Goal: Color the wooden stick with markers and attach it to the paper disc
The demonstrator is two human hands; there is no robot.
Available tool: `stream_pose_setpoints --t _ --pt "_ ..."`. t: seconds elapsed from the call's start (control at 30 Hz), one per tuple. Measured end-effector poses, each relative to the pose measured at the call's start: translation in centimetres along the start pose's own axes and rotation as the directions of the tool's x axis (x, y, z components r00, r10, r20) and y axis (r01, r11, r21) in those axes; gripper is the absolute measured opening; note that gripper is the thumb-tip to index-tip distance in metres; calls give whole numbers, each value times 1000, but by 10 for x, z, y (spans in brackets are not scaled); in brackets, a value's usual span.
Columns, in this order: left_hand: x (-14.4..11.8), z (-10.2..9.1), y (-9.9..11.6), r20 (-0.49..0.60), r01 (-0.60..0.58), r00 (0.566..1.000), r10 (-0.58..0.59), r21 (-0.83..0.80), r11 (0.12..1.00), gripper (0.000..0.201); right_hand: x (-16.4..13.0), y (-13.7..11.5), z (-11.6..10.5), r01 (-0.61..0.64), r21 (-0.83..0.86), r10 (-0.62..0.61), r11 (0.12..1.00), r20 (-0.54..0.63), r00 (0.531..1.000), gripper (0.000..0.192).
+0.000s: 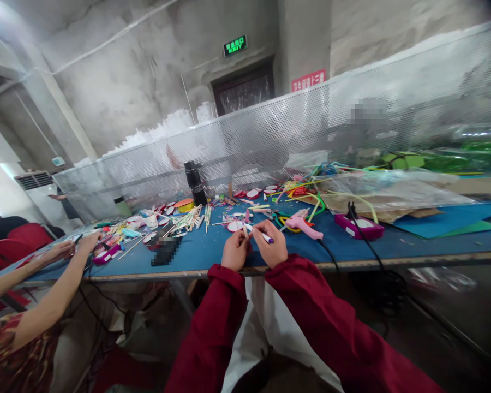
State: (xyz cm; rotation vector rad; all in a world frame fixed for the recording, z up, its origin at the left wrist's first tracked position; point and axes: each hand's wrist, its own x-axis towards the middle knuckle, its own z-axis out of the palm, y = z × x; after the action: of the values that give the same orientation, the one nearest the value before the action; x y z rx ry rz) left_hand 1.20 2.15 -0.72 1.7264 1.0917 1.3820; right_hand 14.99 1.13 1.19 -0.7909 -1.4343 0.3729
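Note:
My right hand (272,245) is closed around a white marker (263,234) with a purple end, held like a pen. Its tip points left toward my left hand (234,252). Those left fingers are pinched on a short, light-coloured craft stick (246,231) that stands up between them. Both hands are close together over the front edge of the blue table (213,254). Just beyond them lies a round white piece with a red rim (234,225). A pink glue gun (305,225) rests to the right of my right hand, its cord hanging off the edge.
A purple box (359,226) with a black cord stands at the right, near blue paper sheets (429,219). A black thermos (195,183) and several loose sticks (188,219) lie left of centre. At the left, a co-worker's hands (88,243) are over the table. A perforated screen (253,136) runs behind.

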Motion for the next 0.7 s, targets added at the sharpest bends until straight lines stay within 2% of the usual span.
stream_pose_setpoints --t 0.27,0.37,0.47,0.7 --pt "-1 -1 1 1 9 1000 -9 11 1000 21 -1 1 0 -7 41 8 999 -19 1000 17" --pt "0 -1 1 3 6 1000 -6 12 1000 17 -1 6 2 -19 61 25 998 -98 995 13" --pt "0 -2 1 4 -1 1000 1 32 1000 14 -1 8 2 -42 56 51 998 -166 985 17" --pt "-2 -2 5 -3 -8 1000 8 33 999 12 2 6 -3 -89 51 95 995 -126 988 25"
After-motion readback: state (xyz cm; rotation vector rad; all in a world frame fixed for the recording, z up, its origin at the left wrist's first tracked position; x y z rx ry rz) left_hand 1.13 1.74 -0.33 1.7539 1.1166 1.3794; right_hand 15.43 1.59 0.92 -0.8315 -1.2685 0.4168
